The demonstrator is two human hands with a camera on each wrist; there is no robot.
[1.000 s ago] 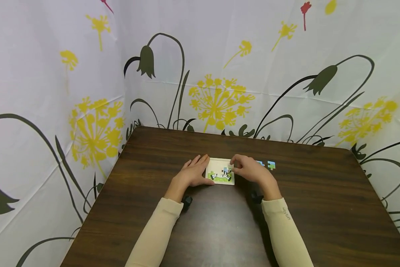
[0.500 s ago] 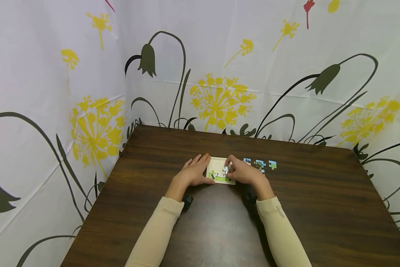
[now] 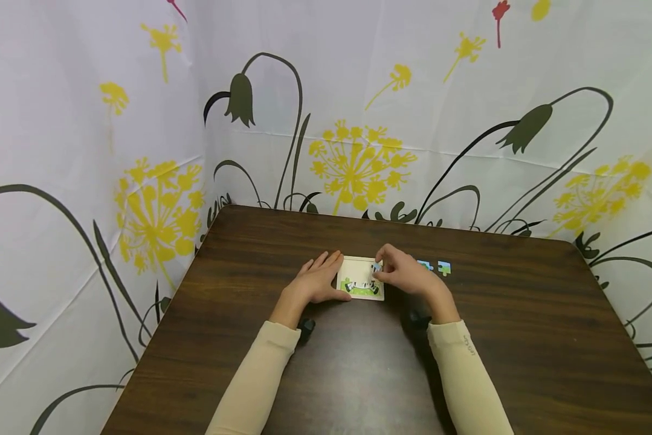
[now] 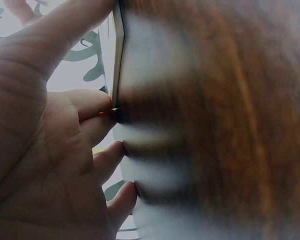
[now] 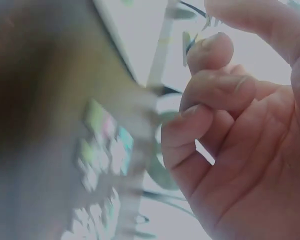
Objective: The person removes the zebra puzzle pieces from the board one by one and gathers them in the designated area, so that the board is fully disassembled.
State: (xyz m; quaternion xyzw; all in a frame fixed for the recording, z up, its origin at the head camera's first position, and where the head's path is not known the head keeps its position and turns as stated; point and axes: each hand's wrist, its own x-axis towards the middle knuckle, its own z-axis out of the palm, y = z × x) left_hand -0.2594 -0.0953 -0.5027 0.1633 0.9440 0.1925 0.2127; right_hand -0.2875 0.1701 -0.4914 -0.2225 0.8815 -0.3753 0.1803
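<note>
A small pale jigsaw tray lies on the table, its near part filled with green and black-and-white puzzle pieces. My left hand rests at its left side, fingers spread and straight, thumb along the near edge. In the left wrist view the fingertips touch the tabletop beside the tray's rim. Over the tray's right side, my right hand pinches a blue puzzle piece between thumb and forefinger. The right wrist view shows this piece edge-on, partly hidden by the fingers.
Loose puzzle pieces lie on the table right of the tray, some hidden behind my right hand. They appear blurred in the right wrist view. The dark wooden table meets a flower-printed curtain at its back edge.
My right hand went left over the tray, then back right and slightly away. A blue piece that showed in the tray's middle right is gone from there. The left hand stayed still.
</note>
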